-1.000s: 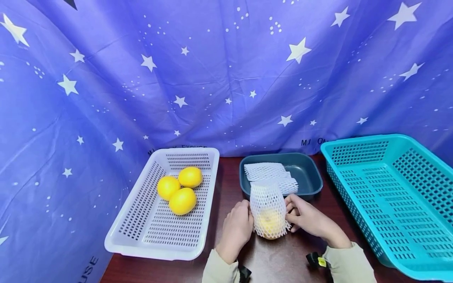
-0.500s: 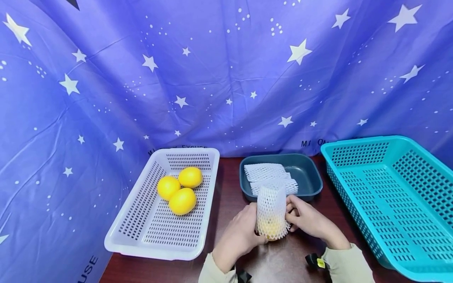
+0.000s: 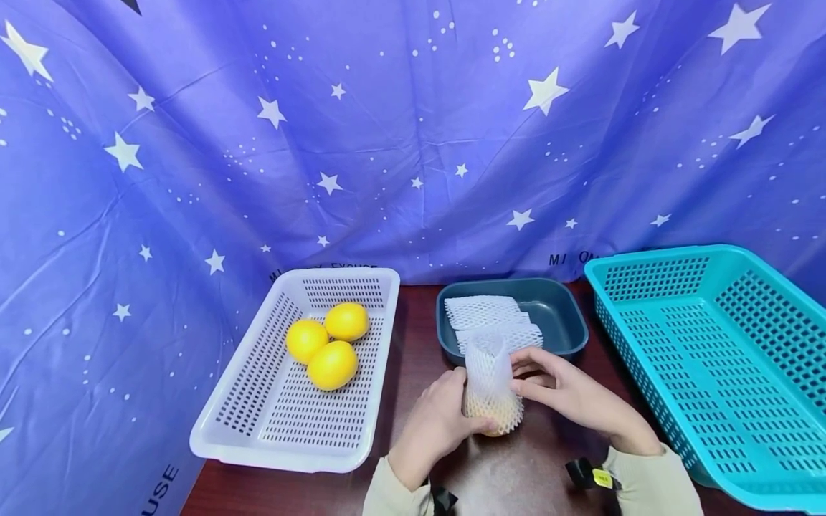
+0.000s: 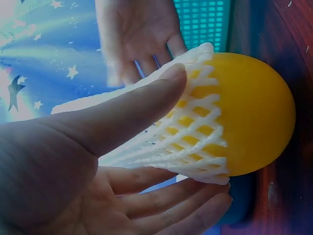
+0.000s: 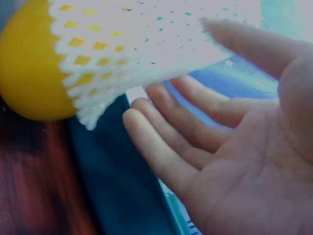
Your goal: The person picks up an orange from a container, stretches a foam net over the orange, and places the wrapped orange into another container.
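A white foam net sleeve (image 3: 488, 376) stands upright over a yellow round fruit (image 4: 259, 112) on the table. The fruit's lower end is bare of net in both wrist views. My left hand (image 3: 435, 419) holds the sleeved fruit from the left, thumb on the near side and fingers behind. On the other side my right hand (image 3: 568, 390) has loosely bent, spread fingers beside the sleeve. Its thumb overlaps the net in the right wrist view; whether it touches, I cannot tell. Several more net sleeves (image 3: 480, 312) lie in the dark tray (image 3: 563, 351) behind.
A white slotted basket (image 3: 371, 437) with three yellow fruits (image 3: 332, 365) stands at the left. At the right is a larger teal basket (image 3: 645, 387). A blue star-patterned cloth (image 3: 413, 143) hangs behind the dark brown table (image 3: 503, 473).
My left hand has shifted from the sleeve's side to a hold around the fruit's lower part. My right hand's fingers have loosened from the sleeve's lower edge and moved slightly up.
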`<state>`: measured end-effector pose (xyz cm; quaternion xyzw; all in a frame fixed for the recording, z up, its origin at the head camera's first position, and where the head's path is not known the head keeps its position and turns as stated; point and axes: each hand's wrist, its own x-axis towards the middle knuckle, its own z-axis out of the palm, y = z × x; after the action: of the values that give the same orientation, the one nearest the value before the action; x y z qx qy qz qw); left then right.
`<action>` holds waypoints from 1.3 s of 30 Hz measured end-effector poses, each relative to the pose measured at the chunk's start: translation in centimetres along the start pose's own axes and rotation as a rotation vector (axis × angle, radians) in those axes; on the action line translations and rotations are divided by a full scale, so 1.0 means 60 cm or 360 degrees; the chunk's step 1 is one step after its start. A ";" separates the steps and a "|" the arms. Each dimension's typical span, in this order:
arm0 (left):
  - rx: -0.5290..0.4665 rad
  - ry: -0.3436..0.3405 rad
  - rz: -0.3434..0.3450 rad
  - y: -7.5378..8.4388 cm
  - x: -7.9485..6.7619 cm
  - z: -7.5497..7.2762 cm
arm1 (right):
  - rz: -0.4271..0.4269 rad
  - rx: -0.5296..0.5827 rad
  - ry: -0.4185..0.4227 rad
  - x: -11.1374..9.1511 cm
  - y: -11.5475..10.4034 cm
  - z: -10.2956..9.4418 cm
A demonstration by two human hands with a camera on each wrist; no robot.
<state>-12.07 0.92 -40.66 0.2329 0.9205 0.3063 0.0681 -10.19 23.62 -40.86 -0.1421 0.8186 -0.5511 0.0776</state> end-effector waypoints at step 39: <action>0.0233 -0.0110 0.0080 -0.019 0.007 0.021 | -0.0165 -0.0065 -0.0241 0.005 0.060 0.008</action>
<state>-12.54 0.99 -42.38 0.2708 0.9314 0.2315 0.0748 -10.89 24.37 -44.36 -0.2272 0.8130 -0.5252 0.1077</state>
